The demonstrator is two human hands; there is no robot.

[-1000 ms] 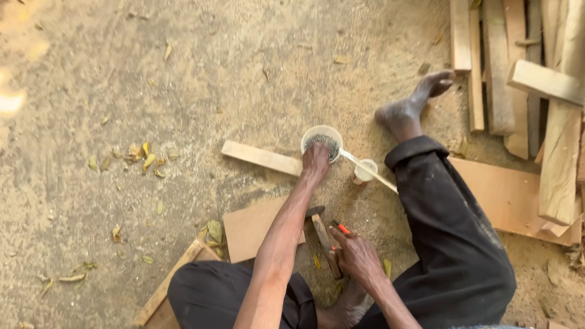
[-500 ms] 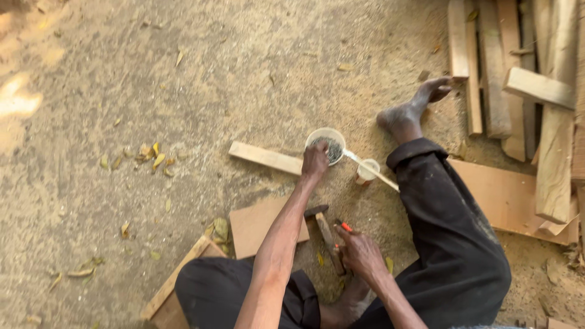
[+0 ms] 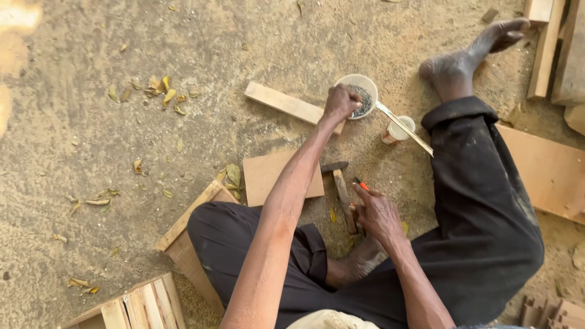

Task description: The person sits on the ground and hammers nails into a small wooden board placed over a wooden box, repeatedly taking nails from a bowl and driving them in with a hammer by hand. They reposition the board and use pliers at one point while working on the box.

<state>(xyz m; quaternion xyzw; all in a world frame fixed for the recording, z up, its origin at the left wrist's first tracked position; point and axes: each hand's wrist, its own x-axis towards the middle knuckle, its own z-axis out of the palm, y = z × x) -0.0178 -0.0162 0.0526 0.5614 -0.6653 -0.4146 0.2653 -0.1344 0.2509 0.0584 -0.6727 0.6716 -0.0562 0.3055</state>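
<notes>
Left hand (image 3: 340,102) reaches into white round bowl (image 3: 359,85) beside small cup (image 3: 397,130).

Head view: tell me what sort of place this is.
Probably an outdoor woodworking spot on bare ground. The person sits on sandy dirt among cut planks, with a hammer beside the right hand. The left hand reaches into a white bowl of what look like nails.

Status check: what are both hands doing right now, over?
Left hand in white bowl of small dark bits. Right hand by hammer, orange-tipped thing at fingertips. Nothing blocking.
</notes>
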